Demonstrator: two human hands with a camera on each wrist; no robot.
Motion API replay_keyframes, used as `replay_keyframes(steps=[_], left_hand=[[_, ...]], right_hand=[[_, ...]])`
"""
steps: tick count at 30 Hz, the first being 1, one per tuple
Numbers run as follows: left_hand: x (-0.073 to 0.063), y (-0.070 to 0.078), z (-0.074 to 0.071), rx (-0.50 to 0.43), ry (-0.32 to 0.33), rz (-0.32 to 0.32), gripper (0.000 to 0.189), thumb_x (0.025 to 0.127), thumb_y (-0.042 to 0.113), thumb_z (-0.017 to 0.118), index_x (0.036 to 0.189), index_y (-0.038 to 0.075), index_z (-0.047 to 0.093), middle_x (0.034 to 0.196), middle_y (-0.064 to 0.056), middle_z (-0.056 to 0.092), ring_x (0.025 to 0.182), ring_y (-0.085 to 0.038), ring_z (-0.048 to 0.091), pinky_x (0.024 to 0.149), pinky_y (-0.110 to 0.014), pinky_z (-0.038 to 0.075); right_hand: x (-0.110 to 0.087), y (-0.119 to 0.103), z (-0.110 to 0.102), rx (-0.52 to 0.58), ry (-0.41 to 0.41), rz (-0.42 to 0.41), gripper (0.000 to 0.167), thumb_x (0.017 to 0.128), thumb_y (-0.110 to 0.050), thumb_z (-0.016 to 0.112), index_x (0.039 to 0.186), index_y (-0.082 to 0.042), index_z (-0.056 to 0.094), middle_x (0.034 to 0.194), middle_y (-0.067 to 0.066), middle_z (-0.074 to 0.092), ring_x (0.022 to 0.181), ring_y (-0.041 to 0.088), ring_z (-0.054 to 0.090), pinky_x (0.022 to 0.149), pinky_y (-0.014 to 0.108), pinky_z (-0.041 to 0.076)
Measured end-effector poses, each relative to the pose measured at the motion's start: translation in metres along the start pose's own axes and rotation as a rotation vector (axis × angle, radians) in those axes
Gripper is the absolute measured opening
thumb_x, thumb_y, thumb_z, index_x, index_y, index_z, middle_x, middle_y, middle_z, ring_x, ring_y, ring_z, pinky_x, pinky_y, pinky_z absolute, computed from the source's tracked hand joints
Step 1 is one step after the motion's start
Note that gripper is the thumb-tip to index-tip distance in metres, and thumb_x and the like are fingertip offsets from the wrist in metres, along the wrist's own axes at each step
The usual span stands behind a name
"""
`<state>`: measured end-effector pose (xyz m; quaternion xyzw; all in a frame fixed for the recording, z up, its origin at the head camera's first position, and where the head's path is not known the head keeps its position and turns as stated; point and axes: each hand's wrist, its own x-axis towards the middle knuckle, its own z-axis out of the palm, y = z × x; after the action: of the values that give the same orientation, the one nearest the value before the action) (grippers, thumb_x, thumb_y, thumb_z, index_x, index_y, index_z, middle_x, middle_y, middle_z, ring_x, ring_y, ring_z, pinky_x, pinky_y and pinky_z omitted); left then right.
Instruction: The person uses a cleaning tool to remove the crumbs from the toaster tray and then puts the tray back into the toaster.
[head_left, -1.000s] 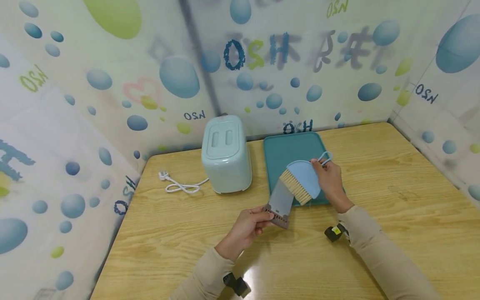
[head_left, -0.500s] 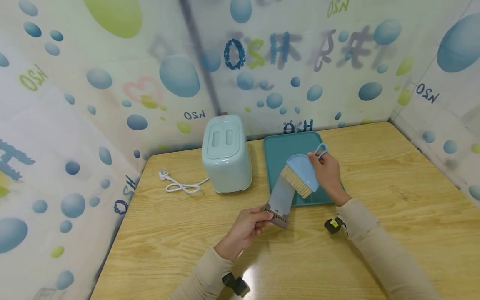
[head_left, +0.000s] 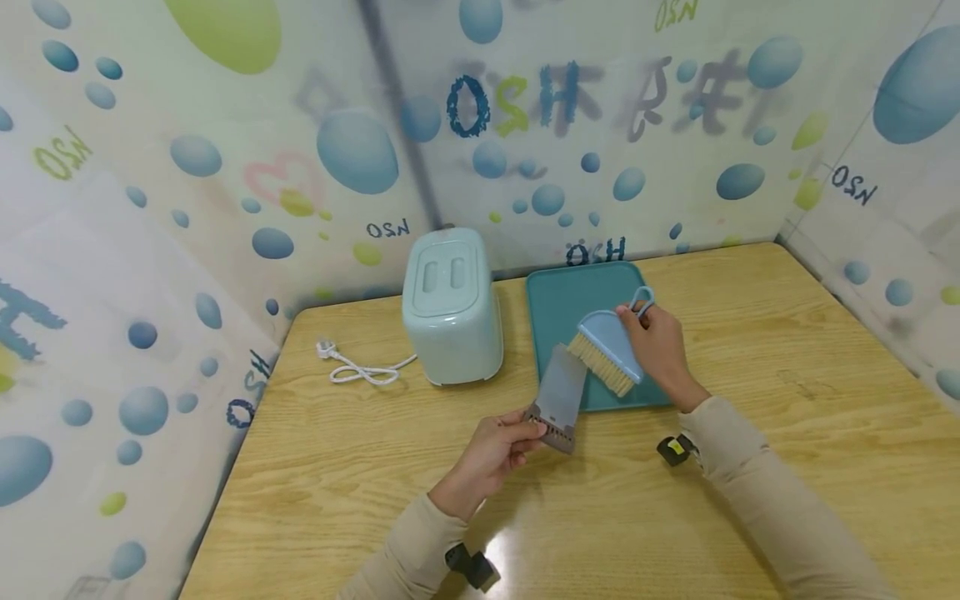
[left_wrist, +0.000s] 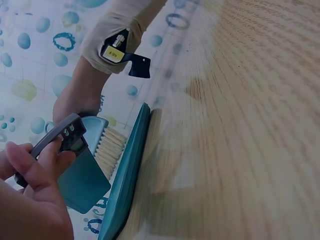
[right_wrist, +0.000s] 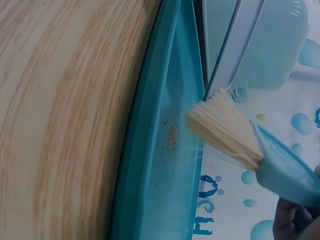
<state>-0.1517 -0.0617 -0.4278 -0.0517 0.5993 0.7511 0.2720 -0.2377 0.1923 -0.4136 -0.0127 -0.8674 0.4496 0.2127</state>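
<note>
My left hand [head_left: 491, 454] pinches the brown slotted end of a flat metal crumb tray [head_left: 562, 387], thumb on top. The plate tilts over the near left part of a teal tray [head_left: 555, 292]. By its looped handle, a light blue hand brush [head_left: 613, 337] is held in my right hand [head_left: 662, 350]. Its pale bristles [right_wrist: 225, 130] are at the far end of the crumb tray; whether they touch it I cannot tell. Brown crumbs [right_wrist: 171, 135] lie scattered on the teal tray in the right wrist view.
A mint toaster [head_left: 453, 308] with a lid stands left of the teal tray, near the back wall. Its white cord and plug [head_left: 363, 368] lie coiled farther left on the wooden table [head_left: 337, 483]. Patterned walls border the back and sides.
The brush first rose slightly away from me, then shifted a little right towards the far end of the crumb tray. My left hand and the crumb tray have stayed nearly still.
</note>
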Motion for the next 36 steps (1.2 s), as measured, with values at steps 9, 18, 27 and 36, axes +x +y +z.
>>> replay_keyframes(steps=[9,18,27,36], left_hand=[[0.001,0.001,0.0,0.014,0.037,0.011,0.042,0.087,0.003,0.063,0.126,-0.01,0.056,0.069,0.01,0.07,0.062,0.003,0.062,0.048,-0.011,0.039],[0.002,0.003,0.001,-0.021,0.033,0.003,0.044,0.089,0.003,0.062,0.131,-0.009,0.053,0.071,0.008,0.07,0.061,0.003,0.063,0.046,-0.01,0.041],[0.002,0.004,0.0,-0.052,0.025,0.01,0.045,0.09,0.004,0.062,0.133,-0.007,0.052,0.073,0.007,0.072,0.057,0.003,0.061,0.045,-0.01,0.042],[0.002,0.004,-0.002,-0.049,0.021,0.0,0.046,0.091,0.006,0.062,0.134,-0.007,0.05,0.072,0.009,0.071,0.06,0.004,0.062,0.046,-0.01,0.043]], right_hand=[[-0.002,0.004,-0.006,-0.008,-0.035,-0.013,0.034,0.099,-0.028,0.053,0.086,0.002,0.062,0.059,0.006,0.046,0.046,0.004,0.036,0.046,0.022,0.032],[-0.005,0.009,-0.008,-0.005,-0.044,0.005,0.035,0.1,-0.028,0.053,0.084,0.002,0.059,0.058,0.003,0.042,0.046,0.004,0.036,0.046,0.022,0.032],[-0.007,0.013,-0.01,0.001,-0.034,0.024,0.035,0.099,-0.028,0.055,0.093,0.005,0.065,0.066,0.011,0.056,0.049,0.003,0.036,0.047,0.022,0.032],[-0.007,0.018,-0.012,-0.01,-0.004,0.054,0.037,0.099,-0.029,0.055,0.1,0.006,0.067,0.067,0.017,0.058,0.047,0.001,0.04,0.045,0.02,0.035]])
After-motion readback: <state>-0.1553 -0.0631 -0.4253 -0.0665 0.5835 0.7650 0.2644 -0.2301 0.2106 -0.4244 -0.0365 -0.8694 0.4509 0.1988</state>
